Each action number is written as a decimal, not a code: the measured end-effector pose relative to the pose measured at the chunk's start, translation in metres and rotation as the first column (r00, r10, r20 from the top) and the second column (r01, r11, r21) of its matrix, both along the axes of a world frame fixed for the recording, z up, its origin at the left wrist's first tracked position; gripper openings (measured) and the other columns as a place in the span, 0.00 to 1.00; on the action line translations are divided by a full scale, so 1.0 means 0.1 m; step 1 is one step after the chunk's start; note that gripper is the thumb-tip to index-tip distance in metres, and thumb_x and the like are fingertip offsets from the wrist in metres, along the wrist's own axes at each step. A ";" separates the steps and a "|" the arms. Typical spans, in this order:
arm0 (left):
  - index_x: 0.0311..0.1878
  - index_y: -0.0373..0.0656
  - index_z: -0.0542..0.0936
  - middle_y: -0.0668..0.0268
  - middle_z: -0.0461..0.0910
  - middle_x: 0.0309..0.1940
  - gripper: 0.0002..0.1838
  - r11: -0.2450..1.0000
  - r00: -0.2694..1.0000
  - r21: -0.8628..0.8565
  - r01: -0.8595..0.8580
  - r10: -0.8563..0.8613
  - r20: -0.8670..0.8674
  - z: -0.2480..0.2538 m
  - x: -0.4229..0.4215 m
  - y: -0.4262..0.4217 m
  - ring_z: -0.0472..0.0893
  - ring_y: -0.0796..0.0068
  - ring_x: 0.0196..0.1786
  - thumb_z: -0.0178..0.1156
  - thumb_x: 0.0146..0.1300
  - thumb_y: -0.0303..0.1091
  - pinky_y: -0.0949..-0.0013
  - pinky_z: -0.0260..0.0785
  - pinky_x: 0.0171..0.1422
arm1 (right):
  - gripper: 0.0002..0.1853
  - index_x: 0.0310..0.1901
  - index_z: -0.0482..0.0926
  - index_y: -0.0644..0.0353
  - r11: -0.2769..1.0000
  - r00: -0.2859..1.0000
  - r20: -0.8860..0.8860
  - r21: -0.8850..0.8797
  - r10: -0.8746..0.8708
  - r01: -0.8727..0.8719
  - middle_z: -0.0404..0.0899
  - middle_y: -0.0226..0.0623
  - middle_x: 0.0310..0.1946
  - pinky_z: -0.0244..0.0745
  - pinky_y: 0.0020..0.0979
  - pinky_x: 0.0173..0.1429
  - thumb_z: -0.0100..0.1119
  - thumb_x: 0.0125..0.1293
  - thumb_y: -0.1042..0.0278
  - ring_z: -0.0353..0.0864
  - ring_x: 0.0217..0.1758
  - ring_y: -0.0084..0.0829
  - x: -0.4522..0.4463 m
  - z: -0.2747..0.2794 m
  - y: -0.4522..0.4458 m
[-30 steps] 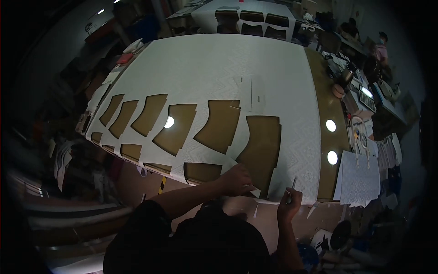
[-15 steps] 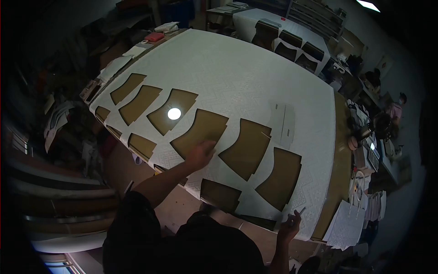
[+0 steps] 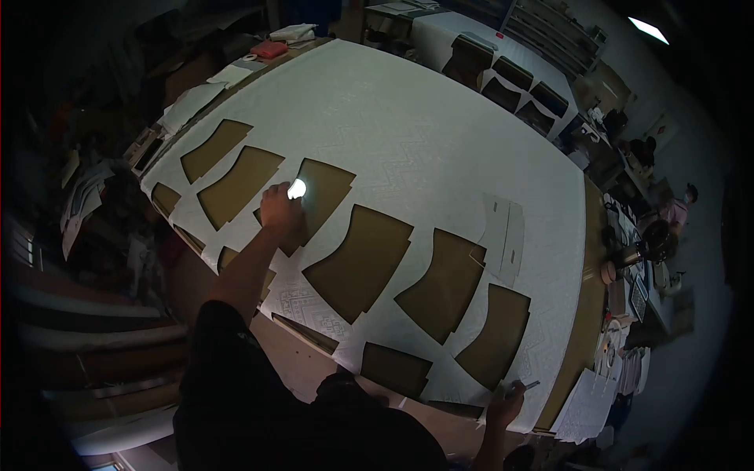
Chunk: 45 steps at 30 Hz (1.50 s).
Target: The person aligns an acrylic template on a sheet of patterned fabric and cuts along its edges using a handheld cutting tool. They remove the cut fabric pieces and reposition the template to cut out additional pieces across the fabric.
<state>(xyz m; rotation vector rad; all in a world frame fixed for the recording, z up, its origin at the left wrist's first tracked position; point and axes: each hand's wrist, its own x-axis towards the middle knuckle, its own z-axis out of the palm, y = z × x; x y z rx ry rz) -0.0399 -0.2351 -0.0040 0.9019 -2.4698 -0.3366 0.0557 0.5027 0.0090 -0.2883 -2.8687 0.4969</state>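
My left hand [image 3: 280, 209] has its fingers curled round the left edge of a bright, round white disc [image 3: 297, 188], which lies over a brown cut-out opening. Whether the disc glows or reflects light is unclear. White patterned fabric [image 3: 408, 133] is spread across the big table, with several curved openings through which brown shows. Near the front right corner, my right hand [image 3: 505, 404] is closed on a thin metallic tool [image 3: 532, 385]; its tip points right and its kind is hidden by the fingers.
A long pale template [image 3: 505, 239] lies on the fabric at right. Papers [image 3: 585, 404] hang at the right edge. Behind stands a second table [image 3: 440, 39] with dark pieces. A person in pink [image 3: 675, 210] is at the far right. Rolls [image 3: 102, 341] lie at lower left.
My left hand has moved left and away from me, from the middle cut-out to the white disc. My right hand still holds the tool near the front edge. The view has shifted slightly.
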 end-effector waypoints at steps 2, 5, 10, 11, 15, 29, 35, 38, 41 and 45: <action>0.64 0.41 0.79 0.49 0.82 0.58 0.29 0.993 0.986 0.058 -0.099 0.090 0.142 0.08 -0.01 -0.26 0.79 0.46 0.63 0.69 0.66 0.49 0.48 0.74 0.68 | 0.23 0.58 0.77 0.59 0.981 0.951 -0.250 0.108 0.184 -0.161 0.82 0.49 0.48 0.78 0.47 0.52 0.74 0.62 0.70 0.83 0.48 0.53 0.01 -0.15 0.07; 0.61 0.38 0.78 0.47 0.81 0.58 0.31 0.977 0.926 0.075 -0.199 0.162 0.342 -0.04 -0.06 -0.70 0.81 0.45 0.62 0.69 0.66 0.54 0.47 0.77 0.66 | 0.26 0.59 0.75 0.60 0.994 0.989 -0.099 0.027 0.111 -0.108 0.81 0.51 0.47 0.79 0.50 0.52 0.75 0.61 0.69 0.83 0.49 0.56 0.00 0.00 -0.09; 0.60 0.34 0.81 0.43 0.84 0.57 0.39 0.973 0.944 0.204 -0.104 0.032 0.327 -0.33 -0.07 -1.40 0.86 0.44 0.59 0.73 0.59 0.61 0.46 0.79 0.61 | 0.23 0.61 0.72 0.59 0.991 0.990 -0.092 0.088 0.110 -0.102 0.80 0.53 0.47 0.80 0.53 0.51 0.66 0.66 0.73 0.83 0.50 0.58 -0.19 0.11 -0.29; 0.60 0.34 0.81 0.43 0.85 0.57 0.41 0.969 0.950 0.231 -0.081 0.005 0.311 -0.34 -0.08 -1.45 0.86 0.45 0.59 0.74 0.58 0.63 0.46 0.80 0.60 | 0.21 0.60 0.72 0.59 0.990 0.998 -0.007 0.127 0.058 -0.056 0.81 0.54 0.46 0.80 0.55 0.51 0.62 0.66 0.75 0.83 0.50 0.58 -0.23 0.18 -0.33; 0.62 0.35 0.81 0.45 0.85 0.58 0.41 0.971 0.893 0.225 -0.074 -0.036 0.449 -0.05 -0.10 -1.29 0.86 0.46 0.60 0.70 0.61 0.65 0.47 0.79 0.62 | 0.18 0.57 0.72 0.57 0.965 0.996 0.071 0.259 -0.046 0.026 0.81 0.55 0.43 0.81 0.56 0.50 0.56 0.65 0.77 0.83 0.48 0.60 -0.35 0.30 -0.28; 0.57 0.43 0.83 0.48 0.84 0.59 0.25 0.984 0.897 0.064 0.168 -0.180 0.403 0.19 0.20 -0.94 0.83 0.44 0.62 0.52 0.77 0.56 0.45 0.75 0.67 | 0.13 0.58 0.73 0.54 0.929 0.982 0.172 0.370 -0.082 0.013 0.89 0.54 0.39 0.81 0.57 0.45 0.53 0.74 0.70 0.89 0.42 0.58 -0.36 0.21 0.07; 0.57 0.42 0.83 0.46 0.85 0.56 0.25 0.949 0.966 0.314 -0.032 -0.051 0.253 0.45 0.32 -0.76 0.84 0.43 0.61 0.52 0.77 0.54 0.45 0.75 0.67 | 0.12 0.58 0.74 0.55 0.919 0.981 0.169 0.393 -0.091 0.018 0.89 0.55 0.39 0.82 0.56 0.45 0.50 0.76 0.69 0.90 0.43 0.58 -0.20 0.35 0.11; 0.57 0.42 0.84 0.46 0.85 0.56 0.25 0.941 0.966 0.335 -0.035 -0.055 0.254 0.45 0.51 -0.71 0.84 0.42 0.61 0.51 0.77 0.54 0.45 0.74 0.67 | 0.11 0.57 0.74 0.55 0.921 0.987 0.140 0.390 -0.072 0.012 0.89 0.55 0.38 0.82 0.56 0.44 0.49 0.77 0.68 0.90 0.42 0.59 -0.01 0.21 0.22; 0.57 0.42 0.84 0.46 0.85 0.57 0.26 0.940 0.966 0.340 -0.037 -0.054 0.255 0.40 0.76 -0.67 0.84 0.42 0.61 0.51 0.77 0.55 0.45 0.74 0.68 | 0.10 0.56 0.74 0.55 0.928 0.991 0.119 0.373 -0.060 0.011 0.89 0.55 0.38 0.82 0.57 0.43 0.49 0.77 0.67 0.90 0.42 0.59 0.23 0.10 0.28; 0.56 0.41 0.84 0.44 0.85 0.56 0.27 0.930 0.966 0.365 -0.045 -0.052 0.253 0.39 1.10 -0.62 0.83 0.40 0.61 0.51 0.76 0.55 0.44 0.74 0.68 | 0.09 0.54 0.74 0.55 0.924 0.983 0.144 0.380 -0.115 0.052 0.88 0.55 0.38 0.81 0.58 0.44 0.50 0.77 0.66 0.90 0.42 0.59 0.58 -0.03 0.41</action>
